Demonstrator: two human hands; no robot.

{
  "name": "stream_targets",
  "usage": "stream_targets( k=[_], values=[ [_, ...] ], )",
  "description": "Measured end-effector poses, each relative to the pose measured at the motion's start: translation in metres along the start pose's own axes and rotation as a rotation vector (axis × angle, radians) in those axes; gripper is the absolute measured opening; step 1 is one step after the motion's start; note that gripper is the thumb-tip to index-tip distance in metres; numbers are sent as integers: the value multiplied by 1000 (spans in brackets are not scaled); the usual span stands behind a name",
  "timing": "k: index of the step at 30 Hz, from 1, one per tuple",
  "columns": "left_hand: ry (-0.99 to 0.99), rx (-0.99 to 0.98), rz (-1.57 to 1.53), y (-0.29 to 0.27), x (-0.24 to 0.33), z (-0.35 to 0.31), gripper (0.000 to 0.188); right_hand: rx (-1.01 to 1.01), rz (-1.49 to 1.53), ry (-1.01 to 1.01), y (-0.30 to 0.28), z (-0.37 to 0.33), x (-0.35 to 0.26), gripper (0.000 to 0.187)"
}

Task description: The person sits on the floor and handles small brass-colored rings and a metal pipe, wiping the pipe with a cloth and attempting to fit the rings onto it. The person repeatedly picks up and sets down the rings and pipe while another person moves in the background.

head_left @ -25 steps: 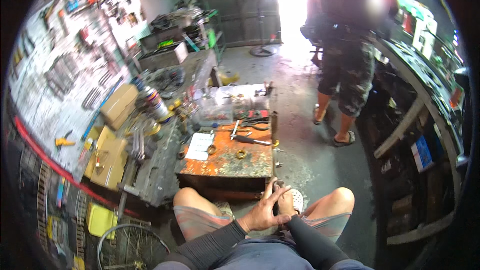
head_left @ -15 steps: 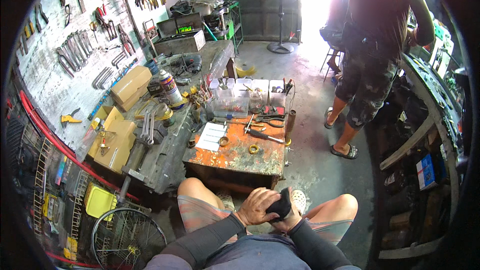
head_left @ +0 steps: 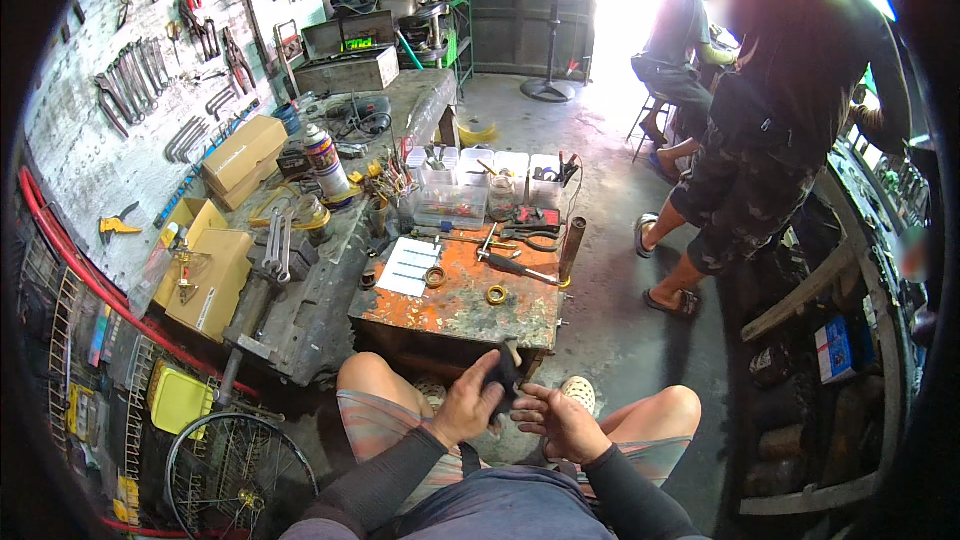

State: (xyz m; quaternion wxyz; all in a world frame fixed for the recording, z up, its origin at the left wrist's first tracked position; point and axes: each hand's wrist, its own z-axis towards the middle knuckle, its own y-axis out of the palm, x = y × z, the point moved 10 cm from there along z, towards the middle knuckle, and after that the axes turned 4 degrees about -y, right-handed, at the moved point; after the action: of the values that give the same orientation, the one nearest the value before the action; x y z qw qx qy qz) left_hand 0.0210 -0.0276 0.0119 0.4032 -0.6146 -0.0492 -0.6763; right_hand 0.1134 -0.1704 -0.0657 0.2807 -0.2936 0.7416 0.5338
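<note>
Head view: the left hand [head_left: 463, 408] grasps a black, cloth-like piece [head_left: 507, 373] before the orange-topped table [head_left: 455, 313]; whether the right hand [head_left: 566, 426] grips it, I cannot tell. Beyond lie a hammer [head_left: 520, 268] and two rings [head_left: 488, 296].

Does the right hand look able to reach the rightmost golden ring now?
Probably yes: the golden ring lies uncovered ahead of the right hand, though the left hand, holding black cloth, is near the way.

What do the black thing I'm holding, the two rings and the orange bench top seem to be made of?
Black thing: maybe cloth or rubber, being dull and dark. Rings: likely brass, given their yellowish sheen. Orange top: chipped, worn paint over wood or metal; unclear which.
</note>
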Motion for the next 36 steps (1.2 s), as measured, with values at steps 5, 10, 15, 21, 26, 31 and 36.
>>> stream_targets(
  k=[5, 10, 15, 21, 26, 31, 36],
  values=[
    [232, -189, 247, 37, 32, -33, 76, 11, 216, 9, 27, 4, 30, 71],
    [-62, 100, 80, -2, -12, -34, 56, -358, 151, 82, 75, -11, 30, 102],
    [-215, 441, -4, -70, -28, -26, 55, -447, -144, 24, 84, -18, -8, 89],
    [-105, 558, 402, -163, -33, 6, 50, -111, -728, 36, 49, -5, -14, 49],
    [-238, 572, 707, -204, -52, 40, 46, -2, -819, -3, 39, -9, -22, 50],
    [-350, 403, 948, -208, -83, 92, 60, 22, -806, -1, 36, -11, -20, 52],
    [-259, 236, 1043, -171, -96, 124, 80, 46, -822, -19, 28, -17, -21, 53]
  ],
)
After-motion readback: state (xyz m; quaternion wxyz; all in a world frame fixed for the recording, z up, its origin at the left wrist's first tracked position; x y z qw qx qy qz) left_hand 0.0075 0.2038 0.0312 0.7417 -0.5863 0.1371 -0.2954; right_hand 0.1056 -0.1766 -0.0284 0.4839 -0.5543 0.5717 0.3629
